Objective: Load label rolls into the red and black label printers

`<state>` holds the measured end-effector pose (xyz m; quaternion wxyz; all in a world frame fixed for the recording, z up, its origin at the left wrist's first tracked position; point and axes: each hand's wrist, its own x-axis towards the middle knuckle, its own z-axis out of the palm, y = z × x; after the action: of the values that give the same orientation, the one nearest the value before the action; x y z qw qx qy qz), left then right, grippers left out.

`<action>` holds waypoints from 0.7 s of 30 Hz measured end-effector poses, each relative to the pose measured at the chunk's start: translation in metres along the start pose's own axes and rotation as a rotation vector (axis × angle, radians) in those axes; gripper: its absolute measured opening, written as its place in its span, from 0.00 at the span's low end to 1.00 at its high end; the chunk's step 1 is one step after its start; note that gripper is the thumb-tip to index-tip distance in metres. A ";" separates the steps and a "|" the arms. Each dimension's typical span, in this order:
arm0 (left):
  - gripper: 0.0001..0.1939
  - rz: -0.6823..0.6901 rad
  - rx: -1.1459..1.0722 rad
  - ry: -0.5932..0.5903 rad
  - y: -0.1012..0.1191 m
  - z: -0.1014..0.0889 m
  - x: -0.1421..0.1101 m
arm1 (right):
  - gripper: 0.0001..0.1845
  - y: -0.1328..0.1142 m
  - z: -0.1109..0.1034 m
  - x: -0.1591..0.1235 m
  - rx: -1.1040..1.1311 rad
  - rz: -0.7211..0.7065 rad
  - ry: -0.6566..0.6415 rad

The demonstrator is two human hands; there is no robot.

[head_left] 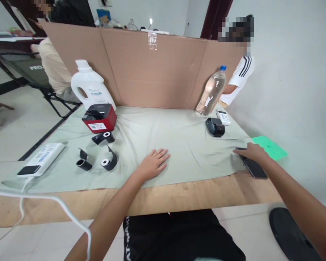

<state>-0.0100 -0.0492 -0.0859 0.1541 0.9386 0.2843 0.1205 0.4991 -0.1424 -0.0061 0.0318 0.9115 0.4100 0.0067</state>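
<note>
My left hand (153, 164) lies flat and open, palm down, on the pale green cloth (163, 145) near the table's front edge. My right hand (251, 151) rests on a dark phone (254, 167) at the right edge of the table, fingers curled over its top end. Left of my left hand lie three small rolls of black tape: one (109, 162) closest, one (83, 164) further left, one (104, 137) behind. A red and black label printer (99, 117) stands beyond them.
A white jug (88, 85) and a clear water bottle (211, 92) stand against a cardboard screen (152, 69). A small black device (215, 127), a white power bank (42, 159) with cable, and a green sheet (270, 147) also lie here. Two people sit behind the screen.
</note>
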 end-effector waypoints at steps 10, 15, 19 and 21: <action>0.23 -0.142 -0.325 0.271 -0.007 -0.027 -0.009 | 0.33 -0.154 -0.011 -0.015 0.172 -0.348 0.206; 0.20 -0.264 -0.350 0.416 -0.021 -0.028 -0.011 | 0.37 -0.156 -0.012 0.021 0.143 -0.143 0.311; 0.19 -0.334 -0.322 0.423 -0.026 -0.025 -0.009 | 0.49 -0.131 -0.012 0.070 0.168 0.089 0.109; 0.19 -0.335 -0.309 0.410 -0.026 -0.023 -0.008 | 0.55 -0.121 -0.008 0.092 0.198 0.095 0.001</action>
<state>-0.0373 -0.0280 -0.0748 0.2523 0.8001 0.4385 0.3224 0.4690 0.0070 -0.0073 -0.0591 0.9287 0.3648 -0.0317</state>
